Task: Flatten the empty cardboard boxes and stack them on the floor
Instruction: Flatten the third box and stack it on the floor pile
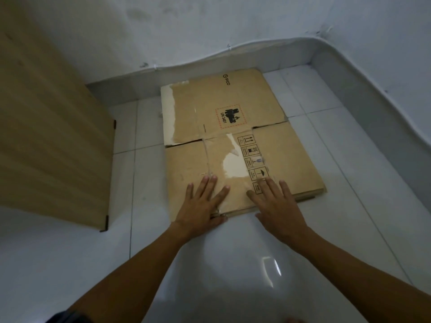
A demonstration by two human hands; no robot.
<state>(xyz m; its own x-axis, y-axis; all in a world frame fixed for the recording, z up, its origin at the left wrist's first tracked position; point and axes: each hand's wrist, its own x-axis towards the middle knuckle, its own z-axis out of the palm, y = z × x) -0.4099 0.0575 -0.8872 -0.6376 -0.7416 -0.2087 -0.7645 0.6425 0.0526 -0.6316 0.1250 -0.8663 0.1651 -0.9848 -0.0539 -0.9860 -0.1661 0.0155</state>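
Both grips, left grip (205, 202) and right grip (277, 206), press flat with fingers spread on the near end of the flattened cardboard box (233, 101) — its long axis runs straight away toward the far edge of the floor (349, 159).

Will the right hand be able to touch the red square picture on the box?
Probably yes. The right hand lies flat on the near end of the flattened box, and only bare cardboard lies between it and the red-bordered label. It would need to stretch farther forward.
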